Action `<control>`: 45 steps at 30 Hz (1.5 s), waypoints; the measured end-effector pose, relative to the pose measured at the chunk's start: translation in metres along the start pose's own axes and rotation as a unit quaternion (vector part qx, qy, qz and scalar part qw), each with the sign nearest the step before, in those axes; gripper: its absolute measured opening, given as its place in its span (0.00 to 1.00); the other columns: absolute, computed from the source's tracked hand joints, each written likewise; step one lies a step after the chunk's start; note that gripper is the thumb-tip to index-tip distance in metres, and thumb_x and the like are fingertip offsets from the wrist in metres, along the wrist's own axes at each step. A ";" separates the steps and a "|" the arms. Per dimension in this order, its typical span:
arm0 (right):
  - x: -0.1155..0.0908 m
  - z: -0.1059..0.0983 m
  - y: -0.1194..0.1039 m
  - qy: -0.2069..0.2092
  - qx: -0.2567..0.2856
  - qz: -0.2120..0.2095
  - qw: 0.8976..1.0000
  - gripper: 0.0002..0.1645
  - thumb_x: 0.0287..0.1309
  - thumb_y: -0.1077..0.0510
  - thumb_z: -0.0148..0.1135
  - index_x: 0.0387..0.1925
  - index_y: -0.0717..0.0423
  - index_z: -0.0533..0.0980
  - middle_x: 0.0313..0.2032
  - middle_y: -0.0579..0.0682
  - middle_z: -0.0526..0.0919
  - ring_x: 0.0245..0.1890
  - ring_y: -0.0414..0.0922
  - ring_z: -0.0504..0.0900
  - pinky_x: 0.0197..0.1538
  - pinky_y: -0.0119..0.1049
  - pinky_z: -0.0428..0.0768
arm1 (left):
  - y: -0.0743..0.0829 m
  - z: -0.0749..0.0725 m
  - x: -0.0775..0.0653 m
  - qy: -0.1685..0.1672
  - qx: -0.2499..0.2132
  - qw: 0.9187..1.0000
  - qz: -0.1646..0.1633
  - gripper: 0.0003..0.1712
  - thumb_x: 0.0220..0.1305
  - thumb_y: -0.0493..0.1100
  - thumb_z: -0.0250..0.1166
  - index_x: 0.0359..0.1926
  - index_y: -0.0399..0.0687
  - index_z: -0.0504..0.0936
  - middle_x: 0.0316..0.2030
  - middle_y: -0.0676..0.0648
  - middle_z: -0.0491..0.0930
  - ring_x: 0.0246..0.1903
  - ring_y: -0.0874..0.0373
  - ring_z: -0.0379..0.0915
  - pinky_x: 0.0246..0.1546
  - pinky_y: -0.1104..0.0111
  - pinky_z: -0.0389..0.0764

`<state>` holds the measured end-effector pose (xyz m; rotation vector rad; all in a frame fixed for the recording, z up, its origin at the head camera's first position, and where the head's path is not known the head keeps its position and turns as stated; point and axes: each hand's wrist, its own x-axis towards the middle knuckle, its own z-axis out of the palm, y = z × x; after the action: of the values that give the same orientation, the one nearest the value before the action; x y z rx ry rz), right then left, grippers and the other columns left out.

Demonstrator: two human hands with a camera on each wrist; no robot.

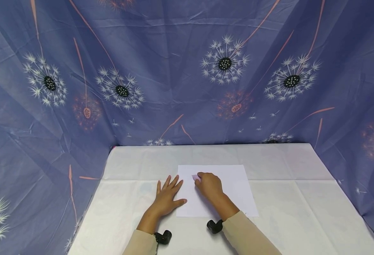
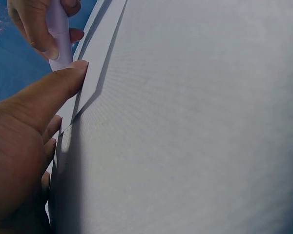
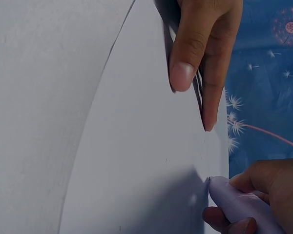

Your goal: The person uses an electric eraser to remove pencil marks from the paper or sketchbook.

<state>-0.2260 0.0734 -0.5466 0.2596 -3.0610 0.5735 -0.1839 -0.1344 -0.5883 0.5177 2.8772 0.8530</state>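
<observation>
A white sheet of paper [image 1: 228, 187] lies flat on the table. My left hand [image 1: 166, 200] rests at its left edge, fingers spread and thumb on the paper. My right hand [image 1: 210, 186] is over the sheet's upper left part, gripping a thick lavender pen-like tool [image 3: 241, 207]. In the right wrist view its small dark tip is at the paper's surface; whether it is a marker or a cutter I cannot tell. Two tiny dark marks show on the sheet there. The left wrist view has the tool's lavender body [image 2: 61, 34] just beyond my left thumb.
A white cloth [image 1: 285, 202] with fold creases covers the table. Blue fabric with dandelion prints [image 1: 171, 71] hangs behind and at both sides. Each wrist carries a black camera mount, one at the left [image 1: 163, 237] and one at the right [image 1: 214, 226].
</observation>
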 end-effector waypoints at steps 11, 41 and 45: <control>0.001 -0.005 0.011 0.004 0.008 0.017 1.000 0.22 0.63 0.51 0.62 0.55 0.54 0.84 0.48 0.58 0.89 0.48 0.59 0.88 0.48 0.53 0.84 | 0.000 -0.001 0.000 -0.005 -0.005 1.000 -0.004 0.45 0.65 0.63 0.66 0.76 0.51 0.64 0.80 0.46 0.53 0.81 0.38 0.38 0.74 0.31 0.31; -0.003 -0.013 0.040 0.012 0.018 0.043 0.999 0.21 0.61 0.53 0.60 0.54 0.54 0.84 0.48 0.58 0.89 0.47 0.60 0.87 0.45 0.55 0.84 | 0.002 -0.003 -0.001 -0.006 -0.010 1.000 -0.007 0.45 0.65 0.62 0.66 0.76 0.51 0.64 0.80 0.46 0.53 0.81 0.38 0.38 0.74 0.32 0.30; -0.004 -0.015 0.043 0.016 0.017 0.043 0.999 0.21 0.61 0.52 0.60 0.53 0.54 0.84 0.47 0.59 0.89 0.45 0.60 0.88 0.42 0.55 0.84 | 0.002 -0.003 -0.001 -0.006 -0.014 1.000 -0.007 0.45 0.64 0.62 0.66 0.76 0.51 0.64 0.80 0.45 0.53 0.81 0.38 0.37 0.74 0.32 0.29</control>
<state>-0.2294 0.1192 -0.5487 0.1193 -3.0465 0.6265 -0.1832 -0.1344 -0.5852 0.4965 2.8507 0.8823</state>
